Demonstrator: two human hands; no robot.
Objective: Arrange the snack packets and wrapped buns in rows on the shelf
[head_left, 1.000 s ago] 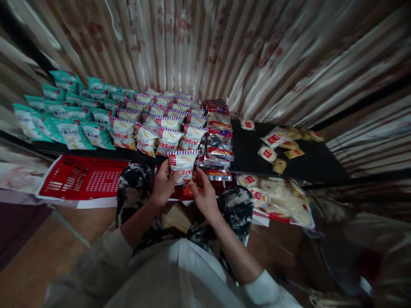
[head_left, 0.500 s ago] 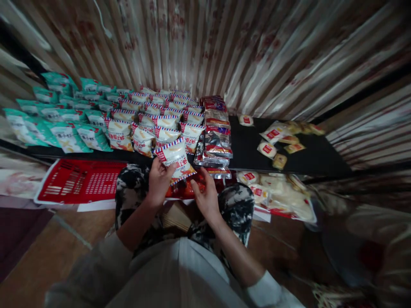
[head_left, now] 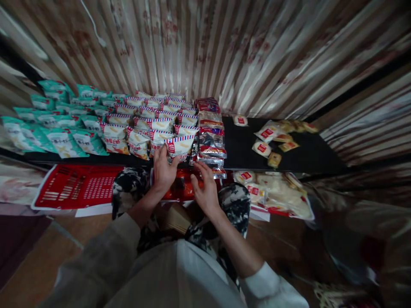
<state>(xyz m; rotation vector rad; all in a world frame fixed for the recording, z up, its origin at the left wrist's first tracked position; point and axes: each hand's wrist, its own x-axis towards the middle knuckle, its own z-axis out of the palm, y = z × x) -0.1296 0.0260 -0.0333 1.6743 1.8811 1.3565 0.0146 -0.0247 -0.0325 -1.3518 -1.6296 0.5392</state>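
Observation:
My left hand (head_left: 163, 171) grips the lower edge of a white snack packet with a red and blue striped border (head_left: 180, 146), set at the front of the rows of like packets (head_left: 150, 117) on the black shelf (head_left: 244, 149). My right hand (head_left: 205, 190) hovers lower, fingers spread, over a red basket (head_left: 183, 188) between my knees, just below a column of dark silver and red packets (head_left: 210, 132).
Teal packets (head_left: 54, 124) fill the shelf's left part. Small loose cakes in red-labelled wrappers (head_left: 272, 137) lie on its right part. An upturned red basket (head_left: 77, 186) sits at lower left, a tray of wrapped cakes (head_left: 276, 192) at lower right. A striped curtain hangs behind.
My left hand carried the striped packet up from in front of me onto the front of the shelf row. My right hand let go of it and dropped toward the red basket.

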